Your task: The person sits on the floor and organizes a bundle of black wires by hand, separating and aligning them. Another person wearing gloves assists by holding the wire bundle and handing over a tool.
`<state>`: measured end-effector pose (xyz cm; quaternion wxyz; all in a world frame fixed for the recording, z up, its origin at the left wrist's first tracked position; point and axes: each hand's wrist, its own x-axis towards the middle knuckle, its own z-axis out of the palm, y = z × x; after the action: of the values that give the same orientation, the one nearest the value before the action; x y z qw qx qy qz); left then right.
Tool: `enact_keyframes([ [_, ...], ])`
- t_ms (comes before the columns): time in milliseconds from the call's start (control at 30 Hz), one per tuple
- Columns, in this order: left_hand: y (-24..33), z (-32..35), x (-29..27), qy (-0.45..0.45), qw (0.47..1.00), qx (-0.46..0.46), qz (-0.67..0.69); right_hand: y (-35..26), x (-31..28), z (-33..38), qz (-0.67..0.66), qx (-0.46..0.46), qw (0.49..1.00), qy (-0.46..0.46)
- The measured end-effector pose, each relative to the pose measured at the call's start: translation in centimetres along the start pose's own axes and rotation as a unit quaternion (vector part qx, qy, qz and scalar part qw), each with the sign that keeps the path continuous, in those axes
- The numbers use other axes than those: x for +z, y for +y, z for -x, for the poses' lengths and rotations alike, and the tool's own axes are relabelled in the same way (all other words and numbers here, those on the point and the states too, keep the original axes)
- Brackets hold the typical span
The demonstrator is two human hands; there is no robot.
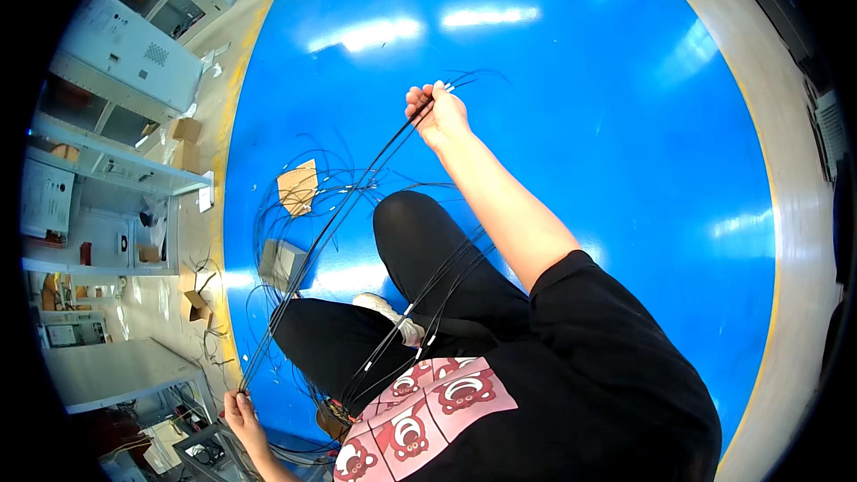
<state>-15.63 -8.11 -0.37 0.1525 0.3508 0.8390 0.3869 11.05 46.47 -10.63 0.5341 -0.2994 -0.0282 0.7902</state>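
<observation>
The short-sleeved T-shirt [616, 375] is black with a pink bear-print panel [430, 418] — the trousers [428, 236] black too.

Left forearm [270, 461] cut off below, cables [367, 179] partly hidden by right fingers [414, 96], white tags [369, 366] indistinct

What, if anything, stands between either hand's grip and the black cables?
Nothing visible: the right hand and the left hand both hold the black cables. The stretch between them appears unobstructed, passing in front of the grey box's edge in this view.
</observation>
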Motion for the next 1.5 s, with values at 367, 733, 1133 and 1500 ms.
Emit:
enact_keyframes([
  [367,-6.6,-3.6,-1.2,0.010,0.997,-0.079,-0.002,9.6,2.2,-7.7,0.117,0.098,0.988,-0.008],
  [733,-25.9,-11.3,1.6,0.116,0.884,-0.243,-0.382,12.6,7.6,-0.8,0.575,0.145,0.729,-0.342],
  [1133,8.7,-6.8,16.7,-0.187,0.979,0.084,-0.017,-6.9,-14.1,11.4,0.489,0.054,0.869,-0.055],
  [1500,8.2,1.1,15.3,-0.412,0.905,-0.109,-0.008,-1.8,-14.3,24.6,0.573,0.367,0.681,-0.270],
])
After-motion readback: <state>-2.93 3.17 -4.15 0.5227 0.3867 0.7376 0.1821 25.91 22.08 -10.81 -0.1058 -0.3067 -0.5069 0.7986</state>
